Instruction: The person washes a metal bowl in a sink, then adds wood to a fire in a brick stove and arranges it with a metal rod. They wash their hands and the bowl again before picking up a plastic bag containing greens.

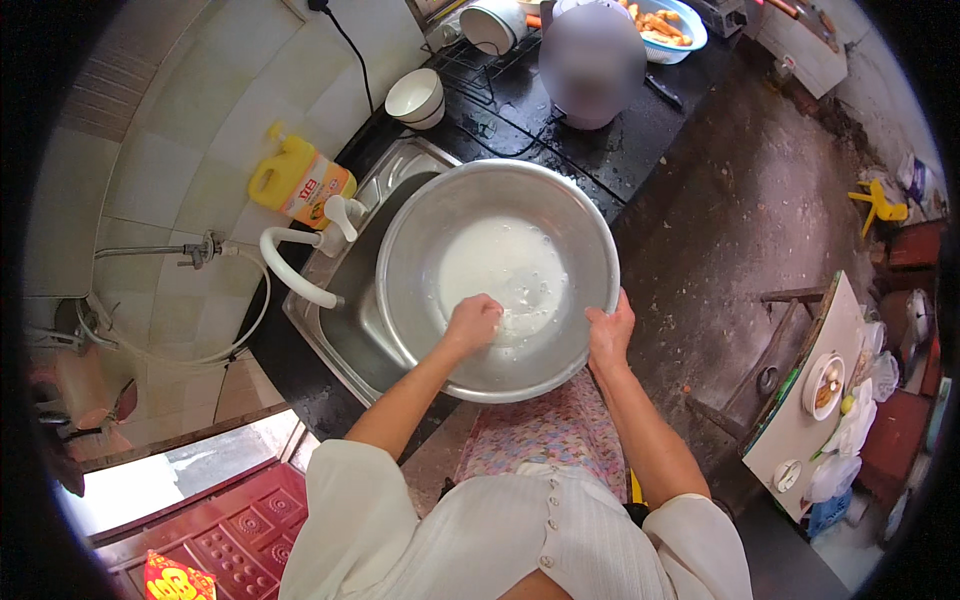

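Observation:
A large metal basin [405, 247] is tilted over the edge of the stainless-steel sink [345, 322]. Cloudy white liquid [495, 262] with bubbles lies in its bottom. My right hand [611, 330] grips the basin's right rim, thumb on the inside. Inside the basin, my left hand [474, 322] is curled at the near edge of the liquid. Its fingertips are hidden, so I cannot tell whether it holds anything. The white faucet [300, 281] curves over the sink, left of the basin.
On the black counter [637, 150] are a white bowl [416, 97], a knife [664, 91], a blurred container [589, 118] and a blue basket [694, 34] of fried food. A yellow detergent jug [300, 180] stands behind the faucet. A table [795, 420] with dishes is at the right.

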The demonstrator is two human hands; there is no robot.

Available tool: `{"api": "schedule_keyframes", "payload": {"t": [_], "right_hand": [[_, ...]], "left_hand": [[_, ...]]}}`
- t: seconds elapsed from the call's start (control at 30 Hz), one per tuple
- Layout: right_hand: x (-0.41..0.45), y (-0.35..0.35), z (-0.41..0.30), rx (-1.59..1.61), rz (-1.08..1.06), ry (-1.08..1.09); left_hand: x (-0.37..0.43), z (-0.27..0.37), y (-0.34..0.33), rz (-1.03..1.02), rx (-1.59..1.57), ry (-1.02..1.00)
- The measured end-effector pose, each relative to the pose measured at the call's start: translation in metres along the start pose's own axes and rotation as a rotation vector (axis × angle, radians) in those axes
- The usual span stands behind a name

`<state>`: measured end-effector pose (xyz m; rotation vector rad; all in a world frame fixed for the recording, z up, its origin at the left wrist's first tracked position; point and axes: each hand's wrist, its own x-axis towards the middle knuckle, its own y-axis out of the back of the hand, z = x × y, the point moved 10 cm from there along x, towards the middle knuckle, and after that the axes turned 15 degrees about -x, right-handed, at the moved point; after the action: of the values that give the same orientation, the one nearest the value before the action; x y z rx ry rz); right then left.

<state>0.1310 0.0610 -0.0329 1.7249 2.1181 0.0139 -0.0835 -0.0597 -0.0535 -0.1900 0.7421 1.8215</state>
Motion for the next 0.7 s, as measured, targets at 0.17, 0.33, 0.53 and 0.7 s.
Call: {"api": "schedule_keyframes", "payload": {"t": [0.17, 0.33, 0.53, 0.7], "right_hand": [[0.001, -0.002, 0.0, -0.01, -0.014, -0.003], [0.002, 0.0, 0.0, 0.001, -0.002, 0.016], [0.002, 0.0, 0.0, -0.003, -0.002, 0.002], [0.002, 0.002, 0.001, -0.012, 0.007, -0.012]], "left_hand": [[-0.012, -0.016, -0.002, -0.107, -0.773, 0.219], [-0.025, 0.012, -0.007, -0.182, -1.015, 0.184], [-0.031, 0.028, -0.012, -0.204, -1.006, 0.14], [-0.02, 0.009, -0.008, -0.086, -0.87, 0.207]]}}
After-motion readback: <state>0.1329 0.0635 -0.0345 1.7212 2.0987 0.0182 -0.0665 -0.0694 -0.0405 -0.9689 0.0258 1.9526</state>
